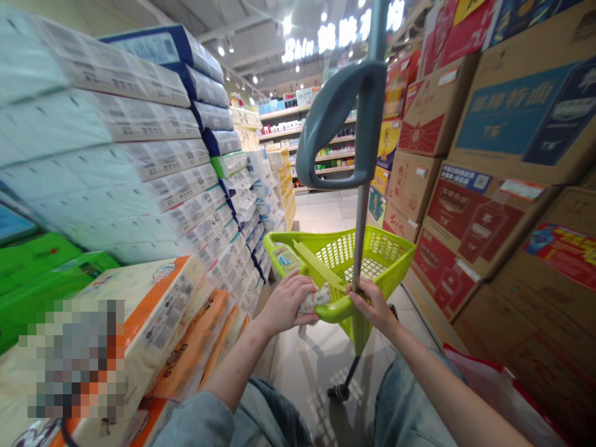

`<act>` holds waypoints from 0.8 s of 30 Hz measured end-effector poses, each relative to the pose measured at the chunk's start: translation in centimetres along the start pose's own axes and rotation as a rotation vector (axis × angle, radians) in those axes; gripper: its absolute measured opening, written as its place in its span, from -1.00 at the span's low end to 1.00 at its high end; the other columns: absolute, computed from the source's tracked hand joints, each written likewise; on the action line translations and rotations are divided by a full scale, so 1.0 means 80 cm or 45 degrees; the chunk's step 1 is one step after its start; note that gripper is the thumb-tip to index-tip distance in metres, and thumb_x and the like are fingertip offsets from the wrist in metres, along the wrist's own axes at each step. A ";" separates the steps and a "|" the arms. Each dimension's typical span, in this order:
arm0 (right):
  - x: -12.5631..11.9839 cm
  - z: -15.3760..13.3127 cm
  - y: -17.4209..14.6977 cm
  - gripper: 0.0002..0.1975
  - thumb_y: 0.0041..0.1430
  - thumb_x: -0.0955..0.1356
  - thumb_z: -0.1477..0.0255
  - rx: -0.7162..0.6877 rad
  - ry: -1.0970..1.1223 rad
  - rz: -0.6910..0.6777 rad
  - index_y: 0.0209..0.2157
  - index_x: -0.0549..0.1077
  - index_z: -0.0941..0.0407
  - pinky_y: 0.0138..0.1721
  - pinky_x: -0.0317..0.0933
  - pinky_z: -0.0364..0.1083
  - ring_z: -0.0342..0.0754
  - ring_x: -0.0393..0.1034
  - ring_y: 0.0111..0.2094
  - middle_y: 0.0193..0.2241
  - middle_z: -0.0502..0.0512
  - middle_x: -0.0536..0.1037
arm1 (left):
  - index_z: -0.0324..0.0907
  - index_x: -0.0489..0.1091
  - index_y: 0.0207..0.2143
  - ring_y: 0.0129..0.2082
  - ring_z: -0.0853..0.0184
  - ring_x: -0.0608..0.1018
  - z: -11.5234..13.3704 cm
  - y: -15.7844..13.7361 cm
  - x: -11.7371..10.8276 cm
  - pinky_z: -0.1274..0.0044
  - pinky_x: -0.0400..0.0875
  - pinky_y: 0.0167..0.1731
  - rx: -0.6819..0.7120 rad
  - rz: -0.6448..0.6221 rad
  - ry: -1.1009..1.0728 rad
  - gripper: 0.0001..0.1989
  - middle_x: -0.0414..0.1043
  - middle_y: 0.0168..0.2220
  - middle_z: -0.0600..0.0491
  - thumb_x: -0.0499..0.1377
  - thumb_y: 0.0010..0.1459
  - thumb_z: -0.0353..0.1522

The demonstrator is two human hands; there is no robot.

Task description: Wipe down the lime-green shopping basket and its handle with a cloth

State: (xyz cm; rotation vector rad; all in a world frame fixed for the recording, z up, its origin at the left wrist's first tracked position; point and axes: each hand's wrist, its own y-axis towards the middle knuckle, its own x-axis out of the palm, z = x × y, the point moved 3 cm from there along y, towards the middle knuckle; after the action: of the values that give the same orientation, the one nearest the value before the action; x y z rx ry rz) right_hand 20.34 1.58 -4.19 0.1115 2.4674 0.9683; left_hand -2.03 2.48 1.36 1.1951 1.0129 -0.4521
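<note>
A lime-green shopping basket cart [386,261] stands in front of me, with slotted walls and a grey handle [316,149] on a metal pole [362,236]. My left hand [291,301] is closed on a crumpled whitish cloth [321,298] and presses it against the basket's near rim. Beside the pole, my right hand [370,303] wraps its fingers and thumb round the pole's lower part, at the rim. A light green flap [319,264] lies across the basket's left part.
Tall stacks of wrapped tissue packs [153,136] rise on the left, with orange-and-cream packs [158,298] nearer me. Printed cartons [488,211] line the right. A red-edged bag [503,385] sits low right. Stocked shelves [326,146] stand down the aisle.
</note>
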 end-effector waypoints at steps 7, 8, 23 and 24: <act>-0.012 0.009 -0.008 -0.76 0.15 0.23 0.27 0.008 0.013 0.072 -0.46 0.40 0.09 -0.27 0.19 -0.04 -0.02 0.33 -0.35 -0.48 0.03 0.45 | -0.17 0.30 -0.24 -0.17 0.23 0.44 0.019 0.019 0.012 0.30 0.34 -0.06 0.003 0.037 -0.059 -0.59 0.42 -0.28 -0.03 0.12 0.06 -0.03; -0.015 0.010 -0.009 -0.77 0.15 0.24 0.27 0.013 0.018 0.072 -0.45 0.41 0.09 -0.26 0.20 -0.05 -0.02 0.33 -0.34 -0.47 0.03 0.45 | -0.18 0.30 -0.26 -0.20 0.23 0.44 0.021 0.022 0.014 0.32 0.36 -0.10 0.013 0.037 -0.059 -0.59 0.42 -0.30 -0.03 0.12 0.05 -0.02; -0.016 -0.015 -0.046 -0.70 0.21 0.23 0.37 0.127 -0.122 0.544 -0.01 0.26 0.07 0.07 0.11 0.15 0.08 0.24 0.04 -0.04 0.20 0.38 | -0.18 0.31 -0.44 -0.42 0.30 0.42 0.038 0.044 0.025 0.43 0.31 -0.37 -0.032 0.041 0.104 -0.60 0.38 -0.48 0.01 -0.09 0.20 -0.08; -0.018 -0.024 -0.048 -0.71 0.19 0.24 0.39 0.078 -0.180 0.623 -0.03 0.27 0.07 0.07 0.10 0.18 0.09 0.23 0.04 -0.04 0.21 0.38 | -0.17 0.30 -0.46 -0.43 0.30 0.41 0.039 0.046 0.024 0.43 0.30 -0.37 -0.038 0.039 0.114 -0.61 0.37 -0.49 0.01 -0.09 0.21 -0.10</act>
State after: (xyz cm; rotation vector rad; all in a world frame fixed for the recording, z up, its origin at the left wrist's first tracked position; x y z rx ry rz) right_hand 21.09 -2.81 -4.97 0.8057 2.3825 1.0317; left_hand 3.00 1.30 1.82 1.2112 1.0727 -0.3608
